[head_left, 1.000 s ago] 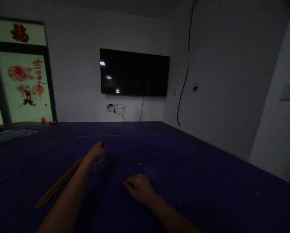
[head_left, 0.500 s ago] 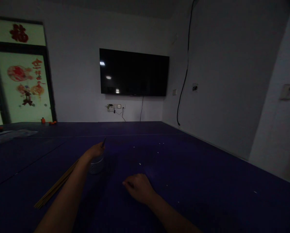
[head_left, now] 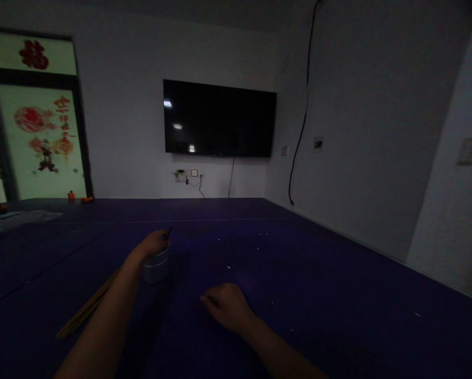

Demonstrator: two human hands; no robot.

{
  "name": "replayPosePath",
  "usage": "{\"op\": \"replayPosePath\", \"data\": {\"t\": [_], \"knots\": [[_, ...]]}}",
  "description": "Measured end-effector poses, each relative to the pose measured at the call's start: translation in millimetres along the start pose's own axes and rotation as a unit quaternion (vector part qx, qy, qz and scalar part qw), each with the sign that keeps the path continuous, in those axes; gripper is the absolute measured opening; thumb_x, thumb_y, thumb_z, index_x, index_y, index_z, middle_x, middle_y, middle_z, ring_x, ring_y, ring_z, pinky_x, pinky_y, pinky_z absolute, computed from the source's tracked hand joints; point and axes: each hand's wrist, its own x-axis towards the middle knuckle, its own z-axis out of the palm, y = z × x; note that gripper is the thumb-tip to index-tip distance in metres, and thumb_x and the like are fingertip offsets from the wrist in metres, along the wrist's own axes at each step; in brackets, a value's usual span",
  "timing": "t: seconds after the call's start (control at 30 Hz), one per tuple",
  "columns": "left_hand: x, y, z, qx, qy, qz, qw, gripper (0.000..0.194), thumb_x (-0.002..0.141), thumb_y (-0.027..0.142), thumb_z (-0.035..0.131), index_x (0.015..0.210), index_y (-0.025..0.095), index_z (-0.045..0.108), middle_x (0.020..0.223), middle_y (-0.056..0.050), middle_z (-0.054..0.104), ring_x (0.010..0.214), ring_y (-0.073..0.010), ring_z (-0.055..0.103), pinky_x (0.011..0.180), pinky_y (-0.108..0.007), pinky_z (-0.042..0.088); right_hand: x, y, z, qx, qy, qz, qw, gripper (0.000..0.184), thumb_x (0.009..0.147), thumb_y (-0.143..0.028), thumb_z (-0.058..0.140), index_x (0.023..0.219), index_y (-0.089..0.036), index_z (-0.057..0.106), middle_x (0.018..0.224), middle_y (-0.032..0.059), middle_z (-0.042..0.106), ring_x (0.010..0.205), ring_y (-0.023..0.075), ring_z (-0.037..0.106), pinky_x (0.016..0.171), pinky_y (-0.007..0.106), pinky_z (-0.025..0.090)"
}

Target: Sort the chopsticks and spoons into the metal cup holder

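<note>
My left hand (head_left: 156,242) is closed at the mouth of a grey cup-like holder (head_left: 156,270) with small holes in its wall. A thin dark pen-shaped thing (head_left: 170,230) sticks up from the fingers; its lower part is hidden. Under and beside my left forearm lies a bundle of thin yellowish-brown sticks (head_left: 86,309), partly covered by the arm. My right hand (head_left: 226,305) rests on the dark blue tabletop (head_left: 331,295), curled into a loose fist, with nothing visible in it.
Small white scraps (head_left: 228,267) are scattered over the tabletop. Clear plastic sheeting (head_left: 26,221) lies at the far left, near small orange items (head_left: 71,195). A television (head_left: 220,118) hangs on the back wall, and a black cable (head_left: 301,123) runs down the right wall.
My left hand has dipped slightly at the holder, and more of the holder's rim shows. My right hand stays in place. The view has shifted very slightly.
</note>
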Motion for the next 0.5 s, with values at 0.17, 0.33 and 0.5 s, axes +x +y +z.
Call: {"op": "replayPosePath", "data": {"t": [0.17,0.33,0.5], "knots": [[0.5,-0.2,-3.8,0.019,-0.02,-0.01,1.0,0.009,0.062,0.014,0.05,0.065,0.016,0.059,0.064,-0.001,0.061,0.065,-0.0142,0.057,0.057,-0.02,0.036,-0.4,1.4,1.0,0.003,0.008,-0.007,1.0,0.032,0.089,-0.035,0.042,0.076,-0.02,0.068,0.075,0.0023,0.07,0.066,0.0131,0.063,0.056,0.022,0.033],[2.5,-1.1,-5.8,0.041,-0.004,-0.029,0.999,0.005,0.063,0.014,0.053,0.062,0.016,0.057,0.065,-0.003,0.061,0.069,-0.0157,0.058,0.058,-0.021,0.036,-0.7,2.0,0.8,0.008,0.01,-0.011,1.0,0.031,0.089,-0.034,0.043,0.076,-0.02,0.067,0.074,0.002,0.07,0.066,0.0129,0.063,0.055,0.021,0.031],[0.6,-1.4,-9.2,0.043,0.021,-0.055,0.997,0.004,0.062,0.012,0.056,0.065,0.016,0.058,0.069,-0.004,0.064,0.073,-0.0167,0.06,0.06,-0.02,0.038,-0.8,0.5,-0.5,0.006,0.006,-0.006,1.0,0.033,0.089,-0.034,0.042,0.075,-0.02,0.067,0.073,0.0017,0.07,0.063,0.0119,0.061,0.054,0.022,0.031]]}}
